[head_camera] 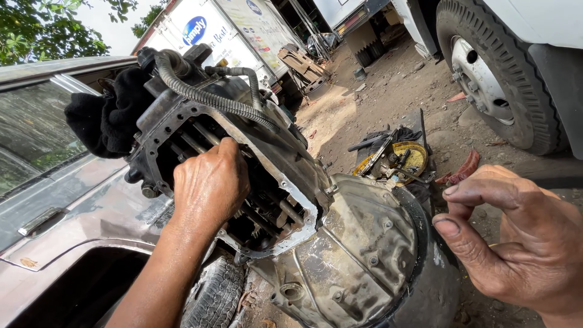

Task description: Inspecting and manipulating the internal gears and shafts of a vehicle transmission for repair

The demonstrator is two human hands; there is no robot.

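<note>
Item 1: a dusty maroon car body with a chrome door handle filled the left edge, its worn black tyre showing below.

Item 2: a black cloth rag was stuffed against the upper left corner of the gearbox.

Item 3: a greasy grey cast-metal gearbox housing, opened so that a rectangular bolt-holed flange framed its shafts and rods, stood tilted at centre. A black corrugated hose ran over its top edge.

Item 4: the left hand reached into the opening, knuckles outward, fingers curled among the inner rods. The fingertips were hidden inside, so whether they clamped on any part cannot be told. The housing surrounded the hand on all sides.

Item 5: a rounded grey metal bell housing joined the gearbox at lower right.

Item 6: a yellow round tin with loose metal tools lay on the dirt ground behind.

Item 7: the right hand hovered well apart from the gearbox, holding nothing, fingers loosely bent and spread.

Item 8: a large white truck's wheel stood at upper right.
</note>
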